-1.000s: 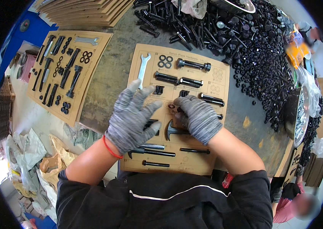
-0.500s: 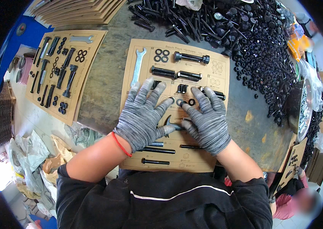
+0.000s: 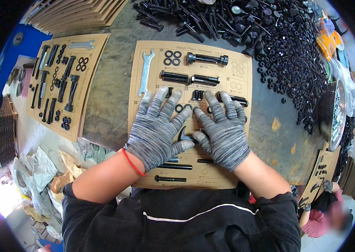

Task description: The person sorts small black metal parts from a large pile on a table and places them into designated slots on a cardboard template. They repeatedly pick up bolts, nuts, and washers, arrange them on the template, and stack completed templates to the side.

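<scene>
Both my hands wear grey striped knit gloves and lie over a brown cardboard hardware card (image 3: 217, 175). My left hand (image 3: 153, 133) is open, fingers spread over the card's left middle. Beside it, my right hand (image 3: 224, 133) is also open, fingertips near short black bolts (image 3: 197, 95) and a long bolt (image 3: 234, 99). Black washers (image 3: 179, 108) show between the hands, and a dark wrench jaw (image 3: 182, 133) peeks out between the thumbs. Above are a silver open-end wrench (image 3: 145, 73), washers (image 3: 172, 58) and thick black bolts (image 3: 207, 59). My hands hide the card's middle.
At left lies another filled hardware card (image 3: 70, 75), below a stack of brown cards (image 3: 76, 17). Loose black bolts (image 3: 194, 29) and nuts (image 3: 286, 63) heap at the back and right. A metal bowl (image 3: 335, 122) stands at right. Another person's gloved hand (image 3: 328, 185) is at lower right.
My right hand's fingers have straightened and spread, covering more of the washer row. The left hand stays nearly in place. The whole table scene has shifted slightly left in view.
</scene>
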Demonstrator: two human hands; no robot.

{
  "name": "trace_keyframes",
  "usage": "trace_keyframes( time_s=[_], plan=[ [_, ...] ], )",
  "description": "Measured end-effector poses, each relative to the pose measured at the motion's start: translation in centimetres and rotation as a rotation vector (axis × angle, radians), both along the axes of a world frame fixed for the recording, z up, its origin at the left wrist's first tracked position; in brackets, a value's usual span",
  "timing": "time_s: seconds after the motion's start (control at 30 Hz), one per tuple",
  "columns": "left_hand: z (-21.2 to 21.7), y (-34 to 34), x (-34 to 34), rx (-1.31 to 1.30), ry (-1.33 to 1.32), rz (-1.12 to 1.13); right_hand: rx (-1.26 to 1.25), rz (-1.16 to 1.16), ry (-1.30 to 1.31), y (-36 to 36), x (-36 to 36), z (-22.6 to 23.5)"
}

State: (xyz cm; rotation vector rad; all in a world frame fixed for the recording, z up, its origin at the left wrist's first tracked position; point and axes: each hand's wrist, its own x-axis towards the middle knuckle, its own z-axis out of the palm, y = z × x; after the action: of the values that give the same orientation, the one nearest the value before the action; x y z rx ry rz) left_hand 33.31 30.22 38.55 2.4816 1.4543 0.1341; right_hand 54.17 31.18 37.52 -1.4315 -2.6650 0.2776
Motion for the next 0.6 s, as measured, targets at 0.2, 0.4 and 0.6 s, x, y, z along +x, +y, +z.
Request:
trace_keyframes(
  time_s=[0.2, 0.4, 0.6],
  plan=[
    [0.3, -0.3, -0.5, 0.015, -0.017, 0.037, 0.034, -0.014, 0.07, 0.0, 0.4, 0.0],
    [-0.2, 0.1, -0.2, -0.016, -0.028, 0.019, -0.002, -0.104, -0.03, -0.4, 1.3, 0.6],
    [-0.1, 0.1, -0.5, 0.003, -0.069, 0.018, 0.021, -0.095, 0.009, -0.7, 1.0, 0.4]
  ],
)
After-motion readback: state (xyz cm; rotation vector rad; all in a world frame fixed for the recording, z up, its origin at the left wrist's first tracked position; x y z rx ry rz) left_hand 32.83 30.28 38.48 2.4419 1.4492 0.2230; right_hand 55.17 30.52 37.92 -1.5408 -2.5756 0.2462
